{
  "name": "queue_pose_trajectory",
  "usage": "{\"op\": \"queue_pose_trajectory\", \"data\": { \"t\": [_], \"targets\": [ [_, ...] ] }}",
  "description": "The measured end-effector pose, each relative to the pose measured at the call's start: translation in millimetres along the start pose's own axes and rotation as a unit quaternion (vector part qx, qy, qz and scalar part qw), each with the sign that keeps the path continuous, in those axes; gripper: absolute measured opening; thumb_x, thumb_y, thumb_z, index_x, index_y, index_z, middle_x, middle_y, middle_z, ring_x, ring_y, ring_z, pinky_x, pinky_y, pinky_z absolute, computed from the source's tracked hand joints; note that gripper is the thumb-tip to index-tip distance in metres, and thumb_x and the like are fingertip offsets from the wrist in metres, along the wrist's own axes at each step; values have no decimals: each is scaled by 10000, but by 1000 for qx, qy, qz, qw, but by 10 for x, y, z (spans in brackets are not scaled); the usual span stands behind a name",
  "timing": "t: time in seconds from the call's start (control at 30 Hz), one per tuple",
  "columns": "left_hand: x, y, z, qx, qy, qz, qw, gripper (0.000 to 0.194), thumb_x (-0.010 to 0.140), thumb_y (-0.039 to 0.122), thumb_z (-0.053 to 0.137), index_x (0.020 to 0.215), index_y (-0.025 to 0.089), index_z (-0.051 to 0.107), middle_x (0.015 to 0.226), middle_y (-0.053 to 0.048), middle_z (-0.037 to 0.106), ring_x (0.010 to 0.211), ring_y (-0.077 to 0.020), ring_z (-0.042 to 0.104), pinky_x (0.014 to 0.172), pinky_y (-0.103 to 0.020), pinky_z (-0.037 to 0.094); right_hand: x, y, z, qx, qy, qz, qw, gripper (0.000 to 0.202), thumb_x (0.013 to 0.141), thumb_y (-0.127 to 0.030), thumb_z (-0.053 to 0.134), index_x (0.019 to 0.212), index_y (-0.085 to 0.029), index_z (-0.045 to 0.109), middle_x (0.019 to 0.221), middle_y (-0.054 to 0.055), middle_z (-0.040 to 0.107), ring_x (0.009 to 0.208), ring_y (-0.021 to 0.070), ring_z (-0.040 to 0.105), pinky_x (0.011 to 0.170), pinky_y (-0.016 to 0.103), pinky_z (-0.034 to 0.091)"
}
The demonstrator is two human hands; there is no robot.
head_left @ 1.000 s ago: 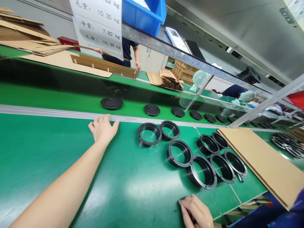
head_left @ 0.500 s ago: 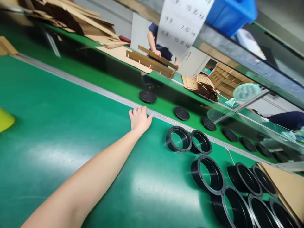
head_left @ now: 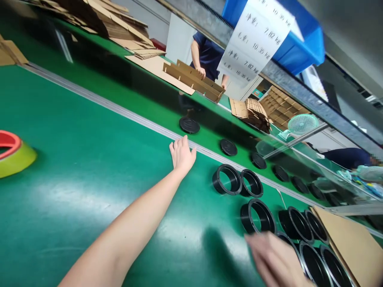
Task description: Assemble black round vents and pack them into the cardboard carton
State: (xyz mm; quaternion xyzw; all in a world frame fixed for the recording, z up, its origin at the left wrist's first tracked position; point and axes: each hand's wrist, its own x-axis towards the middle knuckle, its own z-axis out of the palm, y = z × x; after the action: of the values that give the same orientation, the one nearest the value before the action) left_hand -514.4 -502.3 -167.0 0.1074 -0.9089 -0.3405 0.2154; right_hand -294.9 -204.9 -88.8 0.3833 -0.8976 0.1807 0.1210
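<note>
My left hand (head_left: pixel 182 154) lies on the green tabletop (head_left: pixel 119 151) against the metal rail (head_left: pixel 134 116), its fingers spread and nothing in them. Just past the fingertips, beyond the rail, is a round black disc (head_left: pixel 189 125). My right hand (head_left: pixel 275 257) is smeared by motion at the lower right, so its fingers cannot be made out. It hovers in front of several black flanged rings, partly covering them. The nearest clear one is a black ring (head_left: pixel 257 217), and two smaller-looking rings (head_left: pixel 227 179) stand side by side near the rail.
More black discs (head_left: pixel 228 147) lie along the green strip past the rail. A red-and-yellow-green ring-shaped piece (head_left: pixel 20 159) sits at left. Cardboard (head_left: pixel 350 243) lies at right. A person (head_left: pixel 206 56) handles cardboard dividers (head_left: pixel 191 79) across. A blue bin (head_left: pixel 305 48) stands on the overhead shelf.
My right hand has entered from the bottom right, over the rings. The view has shifted, bringing more of the red-and-yellow-green piece into sight. My left hand stays by the rail.
</note>
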Motion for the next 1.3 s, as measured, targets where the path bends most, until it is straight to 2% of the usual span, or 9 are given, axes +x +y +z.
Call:
{"op": "queue_pose_trajectory", "data": {
  "t": [0.07, 0.17, 0.23, 0.3, 0.53, 0.73, 1.0, 1.13, 1.3],
  "targets": [
    [1, -10, 0, -14, 8, -7, 1000, 629, 938, 304, 584, 1490, 40, 437, 1439, -221, 571, 1379, -351, 470, 1210, -539, 267, 671, 195, -20, -1, -4, 3, 1000, 373, 971, -157, 575, 1318, -245, 677, 1161, 115, 717, 1056, 246, 685, 923, 369, 584],
    [-8, -18, -1, -37, 22, -8, 999, 614, 940, 289, 582, 1486, 47, 439, 1439, -212, 576, 1366, -347, 487, 1201, -533, 288, 1888, 599, 246, 89, -18, 135, 987, 253, 959, -227, 614, 1181, -226, 736, 1199, 113, 689, 1163, 272, 632, 1074, 446, 513],
    [-13, -20, -2, -50, 33, -8, 998, 596, 943, 280, 578, 1477, 52, 447, 1436, -207, 580, 1358, -346, 495, 1198, -535, 295, 2628, 831, 559, 202, -9, 323, 925, 251, 899, -195, 687, 1144, -200, 741, 1242, 109, 674, 1174, 255, 625, 1088, 414, 512],
    [-17, -20, -2, -58, 43, -13, 997, 578, 946, 269, 569, 1470, 55, 451, 1429, -209, 584, 1354, -347, 500, 1194, -542, 304, 3197, 999, 893, 237, -5, 391, 890, 353, 936, -247, 651, 1276, -153, 674, 1325, 158, 638, 1151, 269, 642, 972, 418, 588],
    [-44, 9, 17, -76, 66, -29, 994, 589, 932, 222, 562, 1486, 73, 424, 1402, -204, 594, 1342, -337, 505, 1178, -531, 340, 4025, 1319, 1726, 269, 61, 468, 839, 649, 935, -348, 699, 1492, -126, 453, 1446, 192, 552, 1158, 244, 651, 848, 318, 620],
    [-44, 25, 9, -82, 65, -43, 994, 591, 938, 225, 540, 1502, 97, 414, 1414, -193, 589, 1355, -339, 494, 1182, -532, 326, 4100, 1426, 1874, 313, 116, 515, 789, 336, 876, -218, 769, 1165, -142, 614, 929, 72, 706, 797, 182, 689, 679, 255, 604],
    [33, -16, 9, -145, 108, -84, 980, 597, 1053, 419, 371, 1536, 69, 385, 1466, -228, 554, 1360, -337, 515, 1153, -515, 381, 3726, 952, 1434, 447, 187, 482, 730, 192, 911, -259, 717, 858, -213, 539, 817, 27, 631, 709, 137, 608, 566, 201, 532],
    [84, -54, -13, -172, 114, -116, 972, 605, 1060, 432, 345, 1535, 61, 398, 1463, -245, 551, 1361, -344, 524, 1135, -506, 410, 3162, 501, 941, 510, 207, 430, 715, 316, 794, -390, 837, 784, -201, 584, 828, 52, 659, 733, 165, 612, 603, 244, 538],
    [123, -112, -46, -155, 93, -116, 977, 597, 1052, 421, 355, 1521, 58, 422, 1423, -254, 578, 1365, -355, 521, 1140, -504, 400, 1844, 23, 679, 603, 145, 363, 696, 496, 674, -563, 910, 957, -193, 737, 946, 83, 729, 774, 191, 658, 648, 280, 540]
  ]
}}
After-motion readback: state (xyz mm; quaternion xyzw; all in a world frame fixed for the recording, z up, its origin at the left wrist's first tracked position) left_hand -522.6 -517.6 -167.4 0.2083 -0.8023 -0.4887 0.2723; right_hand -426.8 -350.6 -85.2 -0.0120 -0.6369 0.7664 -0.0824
